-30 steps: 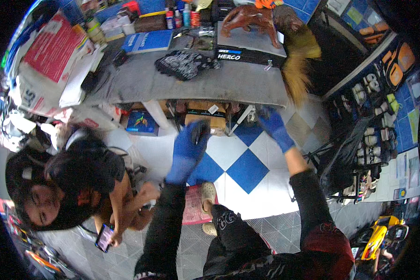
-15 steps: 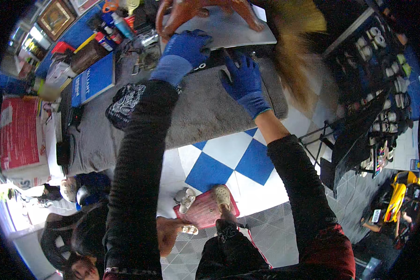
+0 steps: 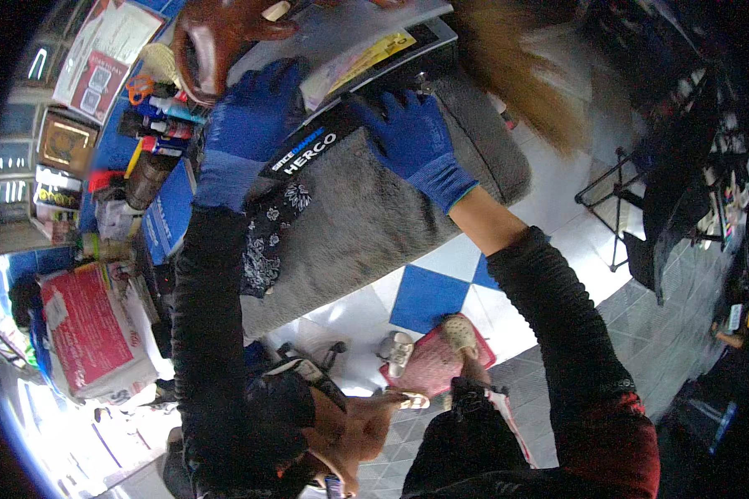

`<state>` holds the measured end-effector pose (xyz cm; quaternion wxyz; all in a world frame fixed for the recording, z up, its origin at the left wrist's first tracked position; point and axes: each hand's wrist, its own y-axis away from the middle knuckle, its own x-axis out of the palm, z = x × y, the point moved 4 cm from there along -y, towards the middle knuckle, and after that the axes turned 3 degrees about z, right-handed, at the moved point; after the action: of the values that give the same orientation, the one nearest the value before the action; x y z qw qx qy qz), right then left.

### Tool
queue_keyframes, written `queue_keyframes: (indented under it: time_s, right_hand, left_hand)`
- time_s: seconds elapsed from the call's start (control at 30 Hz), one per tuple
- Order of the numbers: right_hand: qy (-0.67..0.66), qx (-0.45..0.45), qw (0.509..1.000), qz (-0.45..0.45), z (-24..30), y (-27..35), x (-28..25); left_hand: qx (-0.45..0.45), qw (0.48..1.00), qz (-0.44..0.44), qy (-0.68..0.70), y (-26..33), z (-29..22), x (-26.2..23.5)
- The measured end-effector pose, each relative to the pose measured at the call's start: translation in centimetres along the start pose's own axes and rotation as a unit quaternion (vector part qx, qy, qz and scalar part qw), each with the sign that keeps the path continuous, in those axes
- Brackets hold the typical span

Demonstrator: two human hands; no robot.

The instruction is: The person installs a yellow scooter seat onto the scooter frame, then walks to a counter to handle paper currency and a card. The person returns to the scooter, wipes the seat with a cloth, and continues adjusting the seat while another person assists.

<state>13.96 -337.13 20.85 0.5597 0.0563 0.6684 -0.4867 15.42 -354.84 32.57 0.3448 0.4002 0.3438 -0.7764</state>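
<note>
A flat black box (image 3: 320,145) with white print on its edge and a pale top with a yellow label lies on the grey carpeted tabletop (image 3: 374,224). My left hand (image 3: 245,125), in a blue glove, grips the box's left end. My right hand (image 3: 412,137), also gloved in blue, clasps the box's front edge near its right side. On the box stands a brown carved animal figure (image 3: 216,33), partly cut off by the frame's top.
A black patterned cloth (image 3: 266,241) lies on the tabletop by my left forearm. Bottles (image 3: 154,125), a blue book (image 3: 162,229) and a red-and-white sack (image 3: 87,328) crowd the left. Another person (image 3: 308,416) crouches below. A pink mat (image 3: 437,362) and a black folding stand (image 3: 632,208) sit on the floor.
My hands rose from near the floor to the tabletop and closed on the black box. The view has swung in closer over the table.
</note>
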Motion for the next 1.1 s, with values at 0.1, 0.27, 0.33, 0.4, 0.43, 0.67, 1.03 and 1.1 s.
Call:
queue_keyframes:
  time_s: [0.1, 0.27, 0.33, 0.4, 0.43, 0.67, 1.03, 1.1]
  right_hand:
    - [0.014, 0.005, 1.000, -0.011, 0.0, 0.0, -0.1]
    - [-0.013, 0.016, 0.997, 0.072, 0.5, 0.1, -0.6]
    - [-0.032, 0.022, 0.991, 0.130, 0.6, 0.1, -1.1]
    - [-0.018, -0.025, 0.998, 0.047, 0.7, -0.4, -2.9]
    - [-0.007, -0.046, 0.998, 0.050, 0.6, -0.8, -3.4]
    - [-0.074, -0.069, 0.992, 0.070, -5.6, -7.6, -5.3]
    - [-0.081, -0.267, 0.920, 0.274, -2.8, -14.7, -2.3]
    - [-0.062, -0.277, 0.923, 0.262, -2.1, -14.5, -2.4]
  left_hand:
    - [0.010, 0.997, -0.073, 0.035, -0.9, 2.6, -2.0]
    - [-0.020, 0.996, -0.026, 0.086, -1.1, 3.8, -2.6]
    - [-0.035, 0.994, -0.013, 0.105, -1.3, 3.7, -2.7]
    - [-0.044, 0.992, -0.001, 0.122, -1.4, 3.5, -2.9]
    - [-0.044, 0.991, 0.004, 0.129, -1.4, 3.4, -3.0]
    - [-0.034, 0.996, -0.031, 0.073, -1.1, 2.5, -3.1]
    - [-0.064, 0.991, -0.080, 0.084, -0.3, 3.1, -2.2]
    - [-0.057, 0.986, -0.122, 0.095, -0.1, 3.1, -2.3]
